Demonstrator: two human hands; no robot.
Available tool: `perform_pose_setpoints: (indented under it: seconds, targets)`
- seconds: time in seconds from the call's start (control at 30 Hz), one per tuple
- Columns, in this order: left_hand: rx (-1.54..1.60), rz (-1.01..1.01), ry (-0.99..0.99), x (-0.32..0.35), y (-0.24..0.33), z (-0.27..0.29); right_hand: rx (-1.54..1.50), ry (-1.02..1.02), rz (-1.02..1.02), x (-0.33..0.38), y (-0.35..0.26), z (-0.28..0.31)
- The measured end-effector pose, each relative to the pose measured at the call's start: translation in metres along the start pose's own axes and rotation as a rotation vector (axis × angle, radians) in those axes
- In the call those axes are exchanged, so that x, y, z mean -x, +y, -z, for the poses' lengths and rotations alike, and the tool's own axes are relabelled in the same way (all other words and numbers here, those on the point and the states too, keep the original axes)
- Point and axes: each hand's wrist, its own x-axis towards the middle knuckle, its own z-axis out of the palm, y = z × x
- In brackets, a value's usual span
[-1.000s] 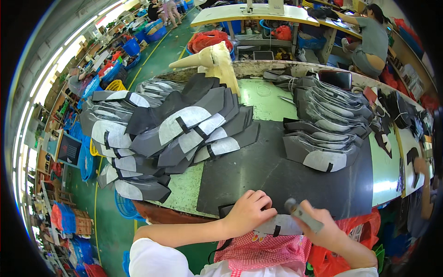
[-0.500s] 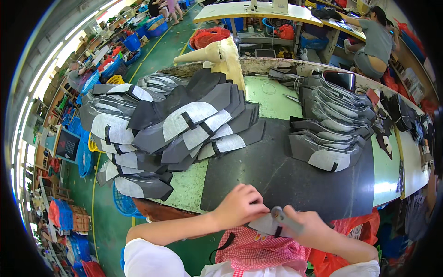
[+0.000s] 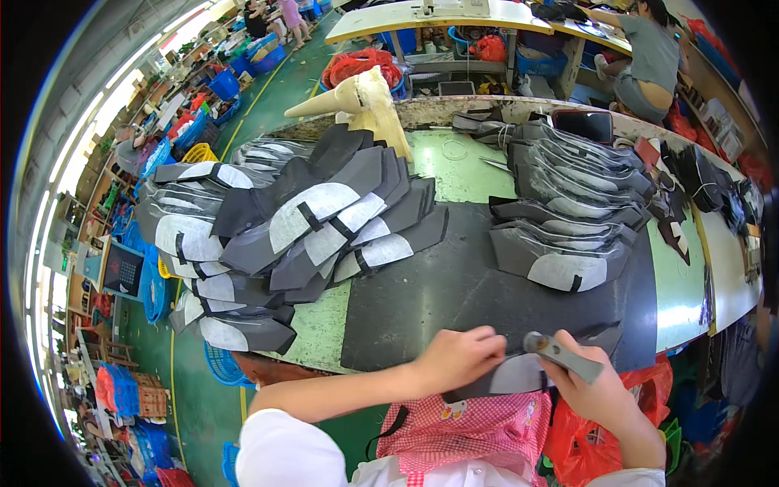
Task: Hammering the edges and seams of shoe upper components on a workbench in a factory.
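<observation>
My left hand (image 3: 456,358) presses down on a grey shoe-upper piece (image 3: 519,375) at the near edge of a black mat (image 3: 454,292). My right hand (image 3: 591,388) grips a small grey-headed hammer (image 3: 563,355), its head resting on that same piece just right of my left fingers. A large fanned heap of grey and black upper pieces (image 3: 300,219) lies to the left on the table. A second stack of similar pieces (image 3: 560,211) sits at the right, beyond the mat.
The green-topped worktable (image 3: 462,162) curves away, with a cream shoe last (image 3: 365,101) standing at its far side. Another person (image 3: 649,57) sits at a bench behind. Blue crates (image 3: 154,284) and baskets line the floor on the left. A red bag (image 3: 584,446) hangs below my right hand.
My right hand has brought the hammer left and down onto the piece beside my left hand. My left hand has stayed pressed on the piece.
</observation>
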Motion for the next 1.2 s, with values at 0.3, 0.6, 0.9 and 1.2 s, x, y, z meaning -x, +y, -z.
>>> perform_pose_setpoints:
  seconds: [0.3, 0.6, 0.9, 1.2]
  targets:
    - [-0.073, -0.273, 0.124, -0.013, -0.005, -0.008, -0.022, 0.025, -0.042, 0.022, 0.014, -0.005]
    - [-0.299, -0.362, 0.056, -0.003, 0.004, 0.011, 0.074, -0.02, 0.015, 0.009, 0.016, -0.021]
    - [-0.407, -0.484, 0.109, -0.003, -0.012, 0.024, 0.133, -0.072, 0.004, 0.002, 0.022, -0.03]
    - [-0.314, -0.286, 0.139, 0.014, -0.009, 0.022, 0.05, -0.166, -0.02, 0.001, 0.007, -0.04]
